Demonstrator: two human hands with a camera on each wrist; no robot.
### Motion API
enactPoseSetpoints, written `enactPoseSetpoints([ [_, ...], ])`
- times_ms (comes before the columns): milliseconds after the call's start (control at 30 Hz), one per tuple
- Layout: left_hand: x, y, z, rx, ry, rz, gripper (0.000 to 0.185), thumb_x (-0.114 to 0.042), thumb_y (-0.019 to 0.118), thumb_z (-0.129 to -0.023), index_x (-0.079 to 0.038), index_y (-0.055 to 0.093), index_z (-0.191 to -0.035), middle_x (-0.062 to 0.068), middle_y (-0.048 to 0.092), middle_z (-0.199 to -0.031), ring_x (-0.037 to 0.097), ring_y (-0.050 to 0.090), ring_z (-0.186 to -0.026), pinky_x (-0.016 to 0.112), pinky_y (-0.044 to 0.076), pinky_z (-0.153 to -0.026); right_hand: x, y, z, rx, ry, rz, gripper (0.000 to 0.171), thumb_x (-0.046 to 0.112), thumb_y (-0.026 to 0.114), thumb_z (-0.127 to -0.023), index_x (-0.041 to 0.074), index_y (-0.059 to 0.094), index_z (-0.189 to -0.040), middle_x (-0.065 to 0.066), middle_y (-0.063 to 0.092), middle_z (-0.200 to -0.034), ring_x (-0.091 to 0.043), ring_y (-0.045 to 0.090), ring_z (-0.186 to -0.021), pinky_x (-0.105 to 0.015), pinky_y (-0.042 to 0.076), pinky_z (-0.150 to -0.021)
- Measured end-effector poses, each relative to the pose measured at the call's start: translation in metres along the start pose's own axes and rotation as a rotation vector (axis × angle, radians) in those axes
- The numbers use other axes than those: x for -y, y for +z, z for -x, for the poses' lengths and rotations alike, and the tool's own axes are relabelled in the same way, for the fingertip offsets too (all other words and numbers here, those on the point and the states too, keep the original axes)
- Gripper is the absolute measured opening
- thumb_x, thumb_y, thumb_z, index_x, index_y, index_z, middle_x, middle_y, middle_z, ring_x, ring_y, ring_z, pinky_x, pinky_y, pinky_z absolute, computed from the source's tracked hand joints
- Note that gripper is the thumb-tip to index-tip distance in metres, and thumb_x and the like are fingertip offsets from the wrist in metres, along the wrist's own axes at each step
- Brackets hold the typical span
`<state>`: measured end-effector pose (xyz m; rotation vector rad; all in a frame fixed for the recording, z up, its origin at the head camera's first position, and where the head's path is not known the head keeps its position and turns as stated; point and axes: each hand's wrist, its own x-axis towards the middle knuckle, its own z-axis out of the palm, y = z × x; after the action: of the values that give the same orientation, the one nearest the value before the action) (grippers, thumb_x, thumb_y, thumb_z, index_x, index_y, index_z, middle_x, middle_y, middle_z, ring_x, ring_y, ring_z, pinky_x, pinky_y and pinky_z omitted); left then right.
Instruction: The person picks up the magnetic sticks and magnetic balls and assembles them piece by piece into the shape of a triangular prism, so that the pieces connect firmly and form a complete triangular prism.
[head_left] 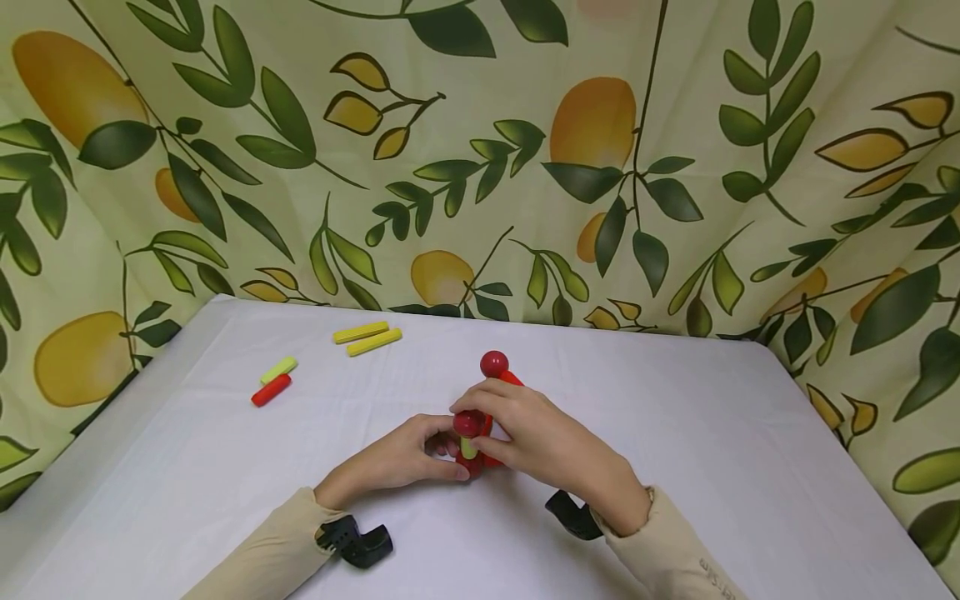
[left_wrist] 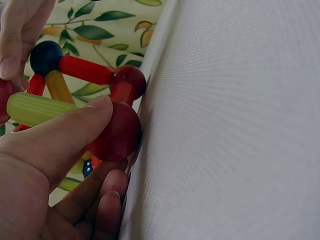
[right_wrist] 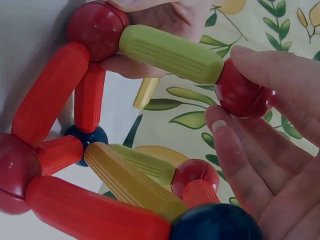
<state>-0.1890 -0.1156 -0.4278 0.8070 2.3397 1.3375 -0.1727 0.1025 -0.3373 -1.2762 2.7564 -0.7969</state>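
Near the middle of the white-covered desk [head_left: 675,433], a little toward its front edge, both hands work on a rod-and-ball structure [head_left: 483,417] of red, yellow and lime rods joined by red and dark blue balls. The left hand [head_left: 405,458] pinches a red ball [left_wrist: 115,131] at the structure's base between thumb and curled fingers, and a lime rod [left_wrist: 35,108] runs from beside that ball. The right hand [head_left: 536,437] pinches another red ball [right_wrist: 242,92] at the other end of this lime rod, with thumb and fingertips curled around it. One more red ball [head_left: 493,363] stands at the top of the structure, behind the hands. Toward the desk's far left corner lie two yellow rods [head_left: 367,337] side by side, and nearer the left edge a lime rod touches a red rod [head_left: 271,390]. Small writing on the right sleeve [head_left: 716,575] is too small to read.
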Motion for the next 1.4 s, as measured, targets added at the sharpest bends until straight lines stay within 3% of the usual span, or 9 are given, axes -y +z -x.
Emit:
enactPoseSetpoints([
  [300, 0.001, 0.000, -0.001, 0.004, -0.005, 0.015, 0.035, -0.023, 0.076, -0.086, -0.015, 0.066, -0.119, -0.003, 0.067, -0.098, 0.013, 0.057, -0.090, 0.021, 0.048, -0.081, -0.002, -0.010, 0.011, -0.099, -0.040, 0.046, 0.032, 0.012, 0.079, -0.084, 0.015, 0.068, -0.115, 0.005, 0.065, -0.116, -0.011, 0.062, -0.108, -0.030, 0.055, -0.092],
  [667, 0.002, 0.000, -0.001, -0.004, -0.021, 0.009, 0.036, -0.023, 0.077, -0.086, -0.016, 0.066, -0.119, -0.003, 0.067, -0.096, 0.015, 0.058, -0.091, 0.023, 0.048, -0.081, -0.022, -0.012, 0.031, -0.187, 0.120, 0.052, 0.039, 0.022, 0.081, -0.083, 0.017, 0.067, -0.119, 0.000, 0.060, -0.127, -0.020, 0.057, -0.121, -0.041, 0.054, -0.097],
  [900, 0.001, 0.001, -0.001, -0.012, -0.032, 0.003, 0.035, -0.023, 0.077, -0.086, -0.016, 0.066, -0.118, -0.003, 0.065, -0.095, 0.016, 0.057, -0.091, 0.023, 0.049, -0.080, -0.037, -0.008, 0.039, -0.205, 0.198, -0.008, 0.033, 0.023, 0.081, -0.084, 0.015, 0.068, -0.113, 0.001, 0.061, -0.120, -0.017, 0.061, -0.112, -0.034, 0.058, -0.090],
  [1200, 0.002, 0.001, -0.001, -0.016, -0.010, -0.010, 0.034, -0.024, 0.076, -0.086, -0.016, 0.067, -0.118, -0.003, 0.066, -0.096, 0.015, 0.057, -0.090, 0.022, 0.049, -0.080, -0.045, -0.008, 0.045, -0.258, 0.170, -0.043, 0.030, 0.016, 0.081, -0.083, 0.017, 0.069, -0.110, 0.003, 0.065, -0.112, -0.011, 0.065, -0.097, -0.025, 0.058, -0.082],
  [1400, 0.003, 0.003, -0.001, -0.016, -0.006, -0.007, 0.034, -0.024, 0.076, -0.086, -0.016, 0.067, -0.118, -0.003, 0.066, -0.096, 0.014, 0.057, -0.090, 0.022, 0.049, -0.079, -0.048, -0.009, 0.047, -0.222, 0.217, -0.078, 0.047, 0.022, 0.082, -0.081, 0.012, 0.061, -0.122, -0.002, 0.066, -0.115, -0.013, 0.064, -0.094, -0.033, 0.059, -0.081],
])
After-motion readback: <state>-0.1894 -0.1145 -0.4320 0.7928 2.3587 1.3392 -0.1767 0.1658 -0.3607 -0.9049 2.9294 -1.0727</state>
